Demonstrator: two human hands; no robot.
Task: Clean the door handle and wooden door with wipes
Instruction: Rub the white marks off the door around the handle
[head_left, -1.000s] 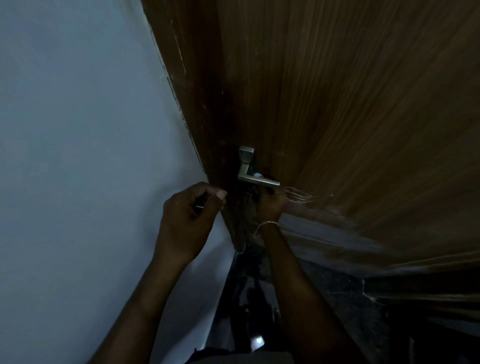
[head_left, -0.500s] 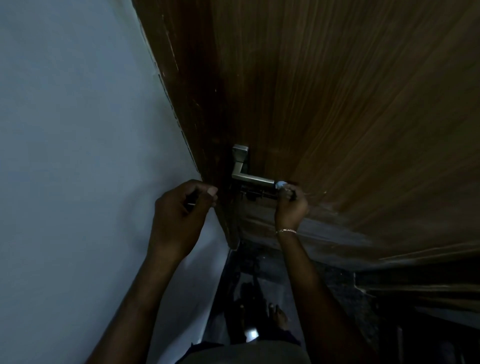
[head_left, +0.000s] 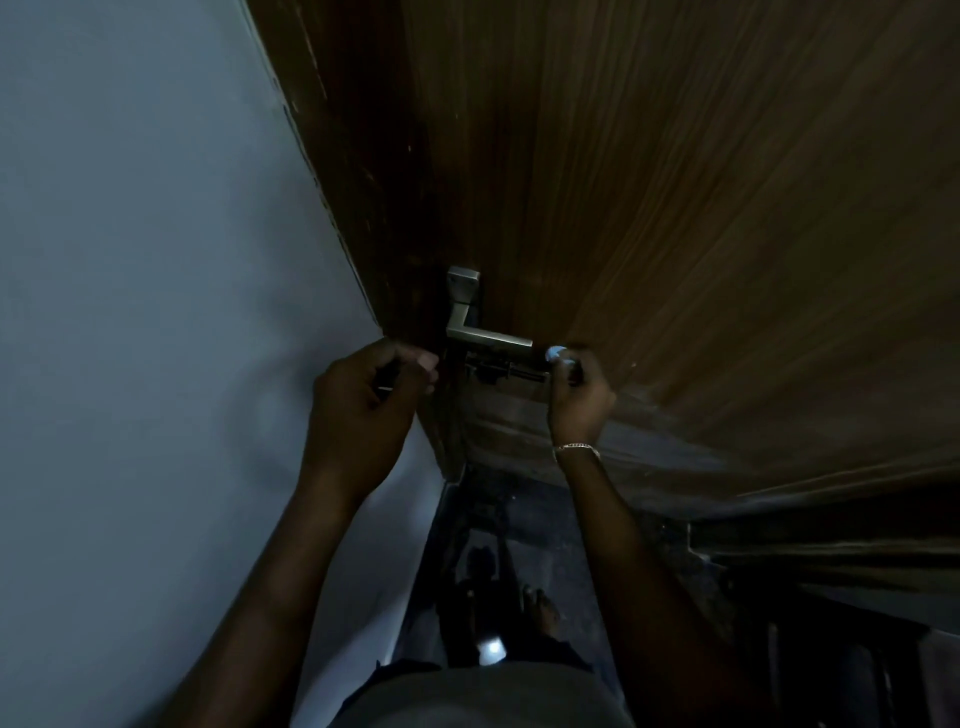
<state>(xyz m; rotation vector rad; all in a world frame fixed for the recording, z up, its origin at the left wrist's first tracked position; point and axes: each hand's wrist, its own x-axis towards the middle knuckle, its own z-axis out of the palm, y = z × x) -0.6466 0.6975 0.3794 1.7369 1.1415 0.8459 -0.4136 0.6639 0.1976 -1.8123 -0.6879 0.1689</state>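
The fingers (head_left: 570, 365) of the right hand (head_left: 579, 402) were curled and pinched a small pale wipe (head_left: 556, 354), bunched into a wad at the fingertips. The wipe sat just off the free end of the door handle (head_left: 488, 338), close beside the tip of its lever; whether it touched the metal could not be told in the dim light. A thin chain bracelet (head_left: 576, 447) circled the right wrist, and the forearm ran down towards the lower edge of the view.

The fingers (head_left: 415, 364) of the left hand (head_left: 363, 410) were curled in, with the thumb laid over the forefinger. They were held beside the left edge of the door (head_left: 675, 182), level with the handle and apart from it. A dark sliver showed in the curl of that hand, but whether it held anything could not be told.

The handle was silver, with a square plate above and the lever pointing right, fixed near the door's left edge. Just under the lever a dark latch (head_left: 493, 371) lay across the wood. The door was brown with a fine grain, and a paler, smeared band ran along its lower part. A plain grey-white wall (head_left: 130, 260) met it on the left. Below, the dark glossy floor (head_left: 519, 509) showed a bare foot (head_left: 540, 608) and a small bright spot of reflected light (head_left: 491, 649).
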